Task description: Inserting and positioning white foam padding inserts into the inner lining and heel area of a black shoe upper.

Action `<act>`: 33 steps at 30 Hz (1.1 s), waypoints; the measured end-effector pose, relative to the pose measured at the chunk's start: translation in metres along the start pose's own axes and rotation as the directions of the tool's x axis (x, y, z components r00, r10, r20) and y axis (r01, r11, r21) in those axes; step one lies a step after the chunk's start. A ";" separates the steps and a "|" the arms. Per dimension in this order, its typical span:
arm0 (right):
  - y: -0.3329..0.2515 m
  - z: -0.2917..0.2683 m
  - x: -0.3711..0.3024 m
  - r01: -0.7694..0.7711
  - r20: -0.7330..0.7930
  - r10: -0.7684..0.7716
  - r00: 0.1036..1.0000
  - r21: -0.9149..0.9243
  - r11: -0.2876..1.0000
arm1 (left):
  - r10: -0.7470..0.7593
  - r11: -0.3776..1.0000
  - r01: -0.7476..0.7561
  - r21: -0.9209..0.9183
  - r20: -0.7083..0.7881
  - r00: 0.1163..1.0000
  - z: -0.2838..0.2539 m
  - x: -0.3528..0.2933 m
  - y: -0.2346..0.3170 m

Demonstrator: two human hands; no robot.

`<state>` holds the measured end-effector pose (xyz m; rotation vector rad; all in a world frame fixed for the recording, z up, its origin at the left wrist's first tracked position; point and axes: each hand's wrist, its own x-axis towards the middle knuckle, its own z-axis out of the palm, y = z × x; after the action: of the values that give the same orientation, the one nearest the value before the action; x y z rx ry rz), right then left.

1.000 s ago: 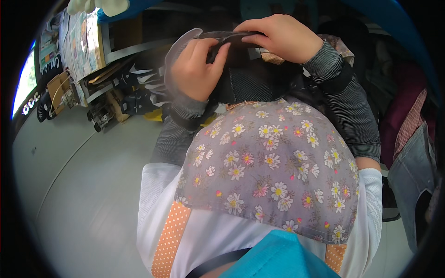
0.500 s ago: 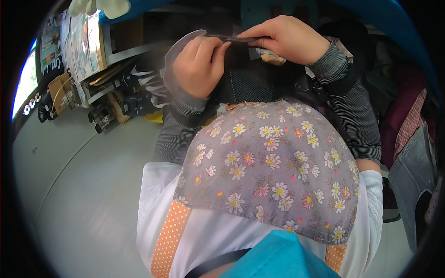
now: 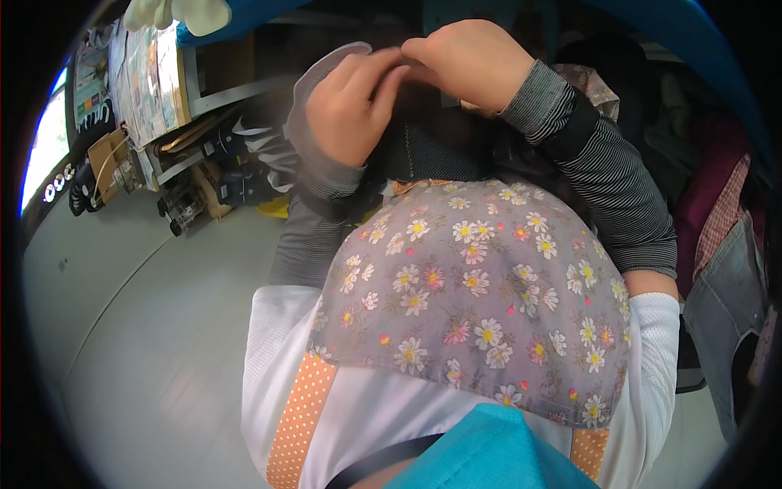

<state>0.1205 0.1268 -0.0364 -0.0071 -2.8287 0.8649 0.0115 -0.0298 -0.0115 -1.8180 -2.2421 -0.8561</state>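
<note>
My left hand (image 3: 346, 106) and my right hand (image 3: 472, 65) meet at the top middle, fingertips touching or nearly so. Both are closed, pinching dark cloth whose edge is mostly hidden by the fingers and lost in shadow. Behind my left hand and wrist curves a thin pale grey, see-through-looking piece (image 3: 326, 61); I cannot tell whether it is joined to the cloth. Below the hands, over my lap, lies dark textured fabric (image 3: 423, 155). A flower-print apron (image 3: 481, 285) covers my front.
At the upper left stands a rack (image 3: 216, 99) with papers on its side and dark and white pieces hanging by it. A small metal mechanism (image 3: 181, 208) sits beneath. White gloves (image 3: 199, 15) hang at the top. Grey and maroon garments (image 3: 725, 277) hang at the right.
My right hand has moved left and slightly up, closing the gap to my left hand. The dark strip between them is now largely covered. My left hand has shifted only a little.
</note>
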 end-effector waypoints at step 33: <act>0.004 -0.022 0.003 -0.029 -0.004 0.029 1.000 0.037 0.999 | -0.048 0.998 0.048 0.044 0.002 0.999 -0.016 0.012 -0.018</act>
<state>0.1208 0.1420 -0.0202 -0.0448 -2.8146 0.9220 -0.0122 -0.0300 0.0009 -1.7544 -2.2968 -0.8057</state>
